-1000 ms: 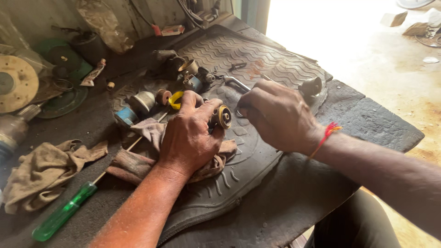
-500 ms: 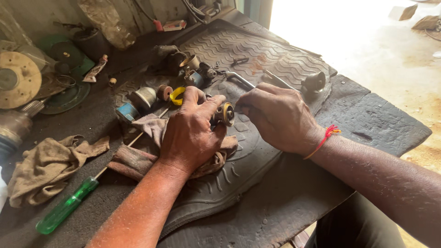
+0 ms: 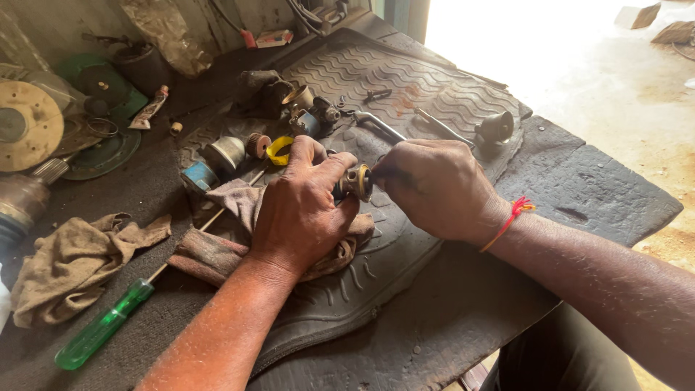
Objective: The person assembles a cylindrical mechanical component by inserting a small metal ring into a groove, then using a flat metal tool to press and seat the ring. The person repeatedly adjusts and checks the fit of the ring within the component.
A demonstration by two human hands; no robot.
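My left hand (image 3: 302, 210) grips a small brass-coloured cylindrical part (image 3: 358, 182), its round end facing right. It rests on a dirty brown rag (image 3: 228, 246) over a black ribbed rubber mat (image 3: 405, 94). My right hand (image 3: 438, 188), a red thread at its wrist, is closed on a thin dark tool whose tip meets the open end of the brass part; most of the tool is hidden in my fingers.
A green-handled screwdriver (image 3: 101, 329) lies at the front left beside a second rag (image 3: 69, 257). Behind my hands sit a yellow ring (image 3: 279, 150), small metal parts (image 3: 232, 150), a bent metal bar (image 3: 380, 124) and a round disc (image 3: 25, 124).
Both hands have stayed on the brass part with only slight shifts; the view has tilted a little, so everything sits slightly lower and to the right.
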